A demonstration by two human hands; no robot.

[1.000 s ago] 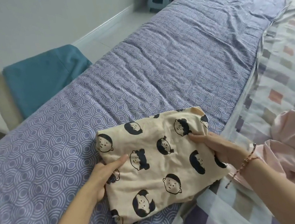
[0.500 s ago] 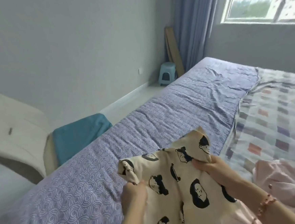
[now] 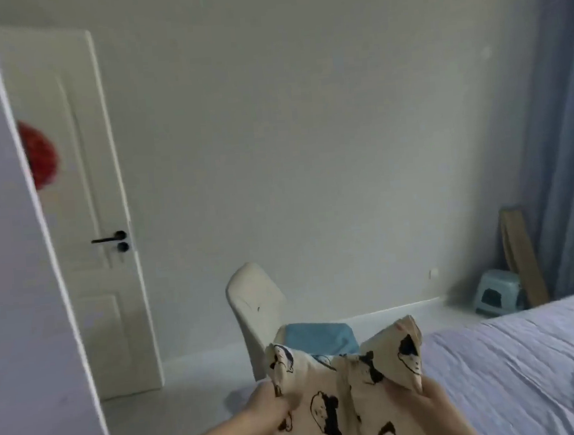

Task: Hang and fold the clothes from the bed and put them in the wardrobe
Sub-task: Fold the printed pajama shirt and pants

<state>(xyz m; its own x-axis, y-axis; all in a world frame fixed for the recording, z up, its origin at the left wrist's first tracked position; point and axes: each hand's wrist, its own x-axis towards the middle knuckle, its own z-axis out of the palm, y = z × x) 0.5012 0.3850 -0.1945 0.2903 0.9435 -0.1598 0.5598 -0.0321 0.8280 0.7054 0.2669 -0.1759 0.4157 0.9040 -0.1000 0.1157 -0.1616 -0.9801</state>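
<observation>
A folded cream garment printed with black cartoon faces (image 3: 344,398) is held up in front of me, off the bed. My left hand (image 3: 268,409) grips its left edge. Gripping the right edge is my right hand (image 3: 427,400), partly hidden behind the cloth. The bed (image 3: 530,363), with its lilac patterned sheet, lies at the lower right. A pale panel (image 3: 12,273) fills the left edge of the view; it may be the wardrobe's side or door, I cannot tell which.
A cream chair (image 3: 255,309) with a teal cloth (image 3: 319,336) on its seat stands just beyond the garment. A white room door (image 3: 86,212) with a black handle is at the left. A small blue stool (image 3: 499,291), a leaning board and a blue curtain (image 3: 568,147) stand at the right.
Both hands have lifted the folded garment off the bed. My view has swung up and left, from the bed to the wall, door and pale panel.
</observation>
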